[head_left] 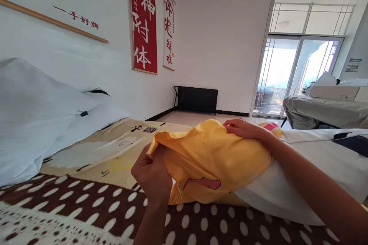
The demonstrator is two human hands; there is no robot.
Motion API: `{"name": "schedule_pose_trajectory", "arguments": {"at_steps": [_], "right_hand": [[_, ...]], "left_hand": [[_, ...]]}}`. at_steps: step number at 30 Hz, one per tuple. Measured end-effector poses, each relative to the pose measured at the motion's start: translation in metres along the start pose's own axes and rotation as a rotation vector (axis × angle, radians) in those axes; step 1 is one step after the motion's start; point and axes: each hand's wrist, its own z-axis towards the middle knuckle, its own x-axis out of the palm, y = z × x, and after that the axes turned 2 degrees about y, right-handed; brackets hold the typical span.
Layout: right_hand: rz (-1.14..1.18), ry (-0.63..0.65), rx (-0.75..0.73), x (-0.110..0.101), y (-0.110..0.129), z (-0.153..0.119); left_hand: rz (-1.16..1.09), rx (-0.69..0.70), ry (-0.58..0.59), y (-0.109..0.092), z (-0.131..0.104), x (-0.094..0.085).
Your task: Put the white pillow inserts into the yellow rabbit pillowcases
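Note:
A yellow cloth cover (212,153) with a pink patch lies partly around a white pillow or quilt (276,195), which extends to the right. My left hand (152,172) is closed on the open edge of the yellow cover at its left end. Resting on top of the cover's far side is my right hand (244,128), with fingers bent against the fabric; whether they grip it is hard to see. Beneath the cover is a brown blanket with white dots (198,222).
White bedding (43,111) is heaped at the left on a beige patterned sheet (94,153). A black folded frame (197,99) stands by the far wall. At the right, a plastic-wrapped piece of furniture (324,109) holds a box (335,92).

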Motion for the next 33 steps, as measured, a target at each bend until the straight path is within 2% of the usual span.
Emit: {"name": "schedule_pose_trajectory", "arguments": {"at_steps": [4, 9, 11, 14, 16, 19, 22, 24, 27, 31, 33], "right_hand": [[-0.015, -0.107, 0.037, -0.001, 0.004, -0.005], [0.169, -0.292, 0.087, -0.014, 0.000, -0.013], [0.111, -0.357, 0.091, -0.021, -0.005, -0.019], [-0.196, -0.443, 0.131, -0.031, -0.016, -0.026], [-0.401, -0.521, 0.170, -0.037, -0.023, -0.029], [-0.602, -0.743, 0.172, -0.045, -0.028, -0.034], [-0.677, -0.933, 0.082, -0.047, -0.021, -0.039], [-0.674, -0.927, 0.014, -0.046, -0.014, -0.042], [-0.622, -0.772, -0.034, -0.041, -0.008, -0.048], [-0.509, -0.518, -0.094, -0.039, -0.019, -0.061], [-0.482, -0.470, -0.128, -0.039, -0.025, -0.073]], "left_hand": [[0.263, 0.106, 0.008, -0.002, -0.003, -0.003], [0.437, 0.279, 0.071, 0.001, 0.003, -0.006], [0.432, 0.237, 0.092, 0.002, 0.005, -0.006], [0.310, 0.068, 0.138, 0.000, 0.005, -0.005], [0.213, 0.008, 0.168, -0.004, 0.001, -0.005], [0.144, -0.006, 0.193, -0.018, -0.007, -0.007], [0.127, -0.043, 0.102, -0.032, -0.012, -0.011], [0.096, -0.065, 0.054, -0.036, -0.011, -0.013], [0.088, -0.070, 0.050, -0.031, -0.004, -0.013], [0.202, -0.078, -0.029, -0.018, 0.003, -0.008], [0.267, -0.054, -0.043, -0.015, 0.004, -0.005]]}}
